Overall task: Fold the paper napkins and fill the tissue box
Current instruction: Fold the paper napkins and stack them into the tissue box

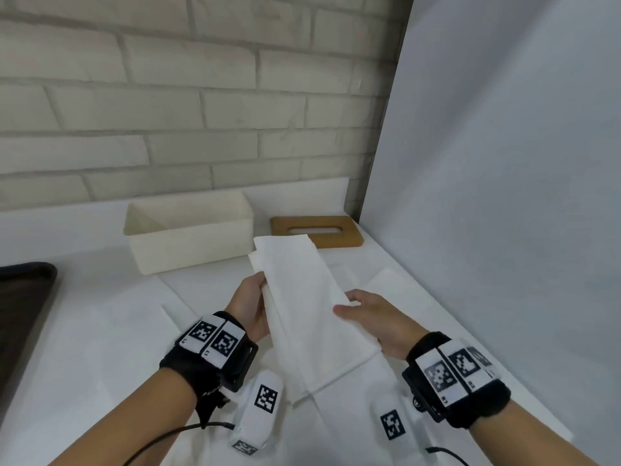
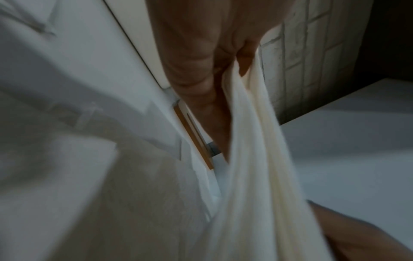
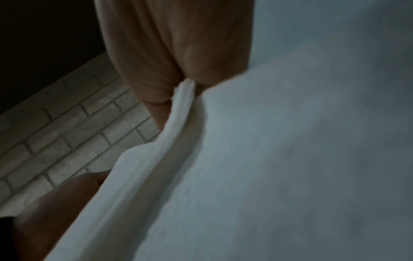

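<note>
A stack of folded white paper napkins [image 1: 302, 311] is held above the table between both hands. My left hand [image 1: 257, 306] grips its left edge, fingers curled under the stack [image 2: 250, 134]. My right hand [image 1: 361, 309] pinches the right edge, thumb on top; the wrist view shows the pinched napkin edge [image 3: 176, 113]. The cream tissue box [image 1: 188, 230], open-topped and empty inside, stands behind on the left. Its wooden lid [image 1: 317, 232] with a slot lies flat to the right of the box, also glimpsed as the lid [image 2: 194, 139] in the left wrist view.
More unfolded white napkins [image 1: 141, 317] lie spread on the white table under the hands. A dark tray [image 1: 23, 307] sits at the left edge. A brick wall [image 1: 168, 95] stands behind and a white panel [image 1: 504, 163] closes the right side.
</note>
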Tool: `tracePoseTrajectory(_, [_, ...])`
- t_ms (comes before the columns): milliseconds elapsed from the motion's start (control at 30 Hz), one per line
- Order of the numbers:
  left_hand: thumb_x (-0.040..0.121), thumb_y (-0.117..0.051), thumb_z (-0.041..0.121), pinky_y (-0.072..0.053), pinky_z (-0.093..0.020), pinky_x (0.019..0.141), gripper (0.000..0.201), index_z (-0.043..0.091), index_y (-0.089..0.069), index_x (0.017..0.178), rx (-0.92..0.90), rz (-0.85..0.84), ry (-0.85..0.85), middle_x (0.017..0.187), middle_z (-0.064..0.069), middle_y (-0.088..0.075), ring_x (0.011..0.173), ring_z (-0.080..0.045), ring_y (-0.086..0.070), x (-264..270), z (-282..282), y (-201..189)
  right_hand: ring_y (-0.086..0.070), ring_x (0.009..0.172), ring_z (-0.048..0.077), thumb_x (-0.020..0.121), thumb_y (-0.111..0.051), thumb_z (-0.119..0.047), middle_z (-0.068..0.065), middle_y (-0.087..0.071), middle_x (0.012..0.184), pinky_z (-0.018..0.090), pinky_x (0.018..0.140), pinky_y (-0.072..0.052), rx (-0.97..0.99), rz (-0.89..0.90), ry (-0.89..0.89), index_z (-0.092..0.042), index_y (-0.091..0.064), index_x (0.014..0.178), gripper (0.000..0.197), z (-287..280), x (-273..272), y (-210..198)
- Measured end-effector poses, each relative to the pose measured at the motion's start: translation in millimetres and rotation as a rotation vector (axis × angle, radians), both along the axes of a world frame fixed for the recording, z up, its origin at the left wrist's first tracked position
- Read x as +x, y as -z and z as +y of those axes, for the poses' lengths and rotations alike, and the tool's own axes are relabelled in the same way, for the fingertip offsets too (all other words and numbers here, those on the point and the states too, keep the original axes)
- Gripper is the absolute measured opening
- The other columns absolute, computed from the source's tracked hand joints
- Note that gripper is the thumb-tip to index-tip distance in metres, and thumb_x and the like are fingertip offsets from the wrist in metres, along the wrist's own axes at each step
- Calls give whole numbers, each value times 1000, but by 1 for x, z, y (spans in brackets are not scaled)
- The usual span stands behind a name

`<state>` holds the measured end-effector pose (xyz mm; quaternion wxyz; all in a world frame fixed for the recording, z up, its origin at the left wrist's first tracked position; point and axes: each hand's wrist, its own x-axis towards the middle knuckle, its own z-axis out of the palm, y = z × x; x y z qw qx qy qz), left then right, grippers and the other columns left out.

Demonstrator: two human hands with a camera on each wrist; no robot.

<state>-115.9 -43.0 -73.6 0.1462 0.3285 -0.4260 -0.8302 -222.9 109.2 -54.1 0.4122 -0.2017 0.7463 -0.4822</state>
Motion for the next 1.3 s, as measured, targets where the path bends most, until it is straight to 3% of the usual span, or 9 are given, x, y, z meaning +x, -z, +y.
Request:
tracePoseTrajectory(133, [89,-36,60,-50,-35,76,57,14,-65,108,38,51,27,91,-8,-76,93,-23,-67,6,3,-12,-60,95,25,92,-55,-13,13,-63,110,30,83,-50,-40,-8,-12,-6,-54,117,26,-10,-1,-2])
tracePoseTrajectory(233, [90,-53,40,-52,-33,76,44,8,-60,119,-121,-64,-81,98,-9,-72,87,-23,-68,-1,-3,-10,-61,97,25,89,-59,-15,11,-63,110,33,89,-50,-37,-13,-135,-9,-52,116,28,-23,-10,-6])
tracePoseTrajectory(300, [92,-53,32,-52,-35,78,45,2,-53,126,-174,-106,-163,102,-11,-68,88,-24,-65,1,-11,-10,-62,102,21,85,-65,-13,6,-64,114,26,87,-50,-41,-27,-214,-10,-52,119,37,-23,-9,-5])
tracePoseTrajectory(467, [96,-45,34,-49,-30,67,44,0,-52,124,-94,-28,-358,90,-7,-65,79,-18,-63,6,-34,-11,-64,96,11,85,-66,-13,1,-67,113,16,83,-51,55,58,-421,-17,-61,113,29,-13,-14,-2])
tracePoseTrajectory(733, [98,-42,30,-48,-34,74,42,2,-48,129,-33,-36,-559,88,-3,-62,76,-19,-60,27,-59,3,-63,79,0,88,-61,-14,-12,-66,95,7,70,-51,92,252,-512,-21,-60,110,23,-11,-41,-33])
tracePoseTrajectory(833, [98,-41,30,-48,-31,65,40,2,-49,126,-79,-80,-534,84,-4,-62,74,-17,-60,36,-65,6,-68,68,-3,87,-61,-11,-17,-71,84,8,61,-52,-9,225,-372,-23,-61,104,21,-5,-61,-51])
tracePoseTrajectory(933, [97,-44,29,-50,-30,70,32,4,-56,113,-109,-118,-405,85,-7,-64,75,-20,-61,38,-57,5,-69,78,3,87,-60,-9,-8,-70,101,14,70,-56,-161,181,-266,-21,-58,117,32,-12,-69,-64])
tracePoseTrajectory(1033, [97,-45,27,-49,-30,68,25,7,-60,99,-91,-97,-260,86,-8,-67,77,-20,-63,29,-40,-1,-69,75,3,87,-58,-6,-4,-69,101,16,68,-57,-254,88,-238,-17,-60,113,28,-31,-61,-67])
tracePoseTrajectory(1300, [95,-37,46,-51,-36,85,44,15,-62,114,-44,66,-174,108,-8,-71,102,-23,-65,9,-23,-8,-65,84,15,88,-60,-7,4,-68,100,24,76,-53,-94,-53,-331,-7,-62,112,24,-66,-19,-22])
